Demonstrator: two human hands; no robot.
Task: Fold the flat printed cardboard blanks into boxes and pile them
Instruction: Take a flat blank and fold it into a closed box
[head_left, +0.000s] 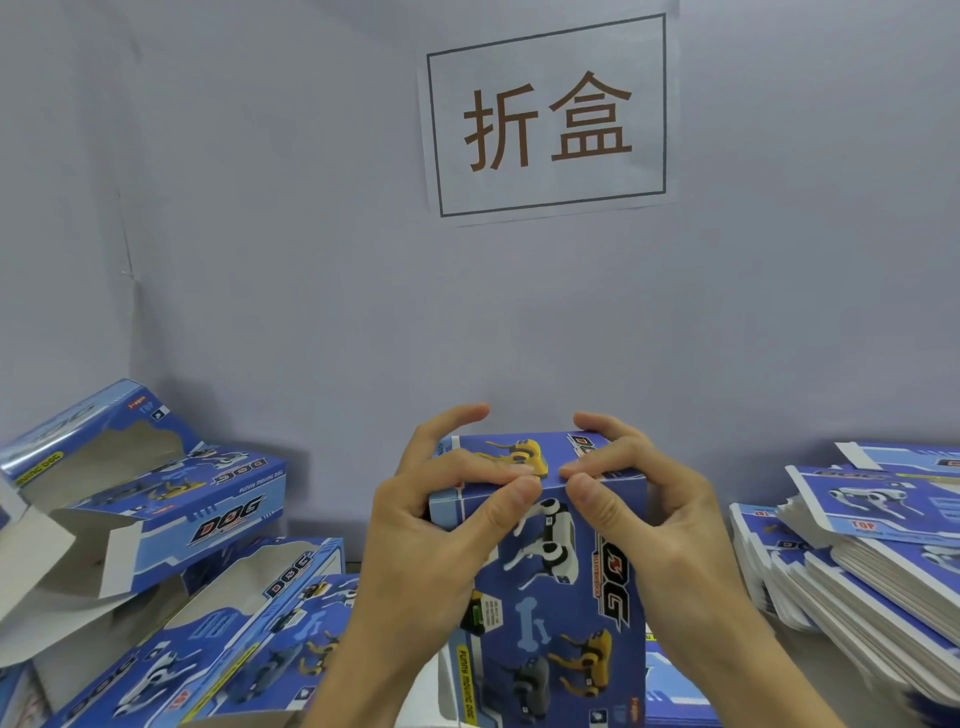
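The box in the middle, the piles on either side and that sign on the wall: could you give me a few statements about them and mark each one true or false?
1. Both the left hand and the right hand grip the top end of the upright box. True.
2. The stack of flat blanks lies to the person's left. False: it lies to the right.
3. The folded boxes are piled to the left, some with their flaps open. True.
4. The wall sign is blank. False: it bears two large brown characters inside a frame.
5. The box shows printed pictures of dogs. True.
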